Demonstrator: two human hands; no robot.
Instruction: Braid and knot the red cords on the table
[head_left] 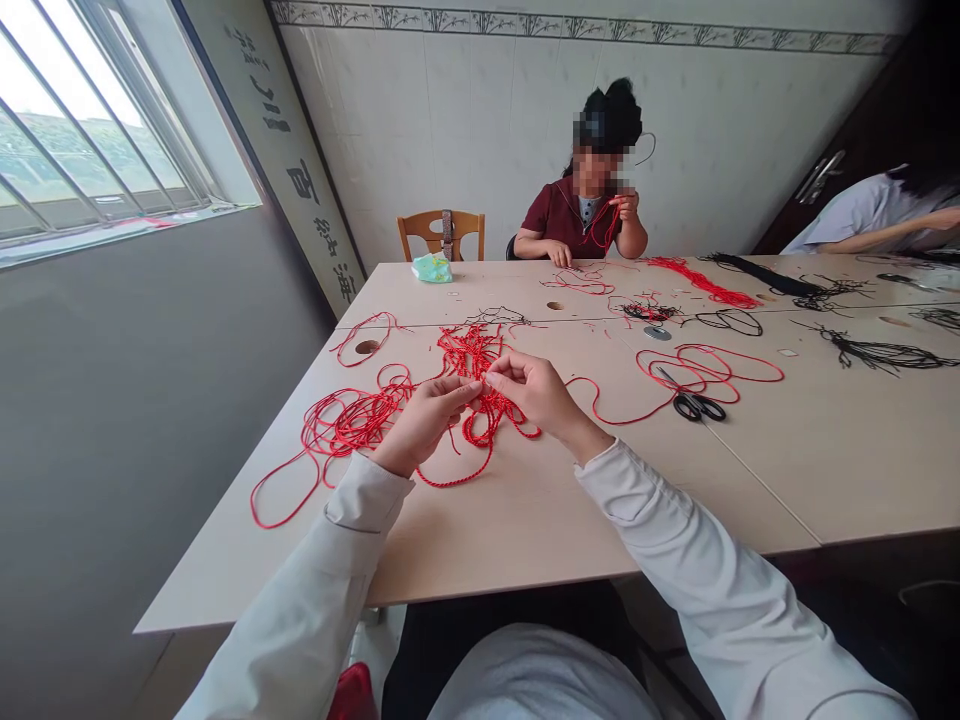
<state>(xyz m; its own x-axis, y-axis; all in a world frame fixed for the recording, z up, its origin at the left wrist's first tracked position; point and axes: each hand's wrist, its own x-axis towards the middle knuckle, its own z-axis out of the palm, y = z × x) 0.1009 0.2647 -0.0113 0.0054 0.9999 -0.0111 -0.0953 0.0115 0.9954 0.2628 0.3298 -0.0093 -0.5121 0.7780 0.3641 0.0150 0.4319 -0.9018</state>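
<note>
Both hands meet over a heap of twisted red cord (472, 350) on the table. My left hand (435, 410) is closed, thumb and fingers pinching red cord. Close beside it, my right hand (536, 390) pinches the same cord between thumb and forefinger. A twisted loop of the cord (457, 484) hangs below the hands onto the tabletop. Left of my hands lies a loose tangle of smooth red cord (352, 420). The exact spot between the fingertips is too small to make out.
Black-handled scissors (699, 406) lie to the right by a looped red cord (720, 365). Black cord bundles (885, 350) and a red bundle (705, 282) are farther off. Across the table (525, 540), a person (592, 190) holds red cord; another (870, 215) sits at far right.
</note>
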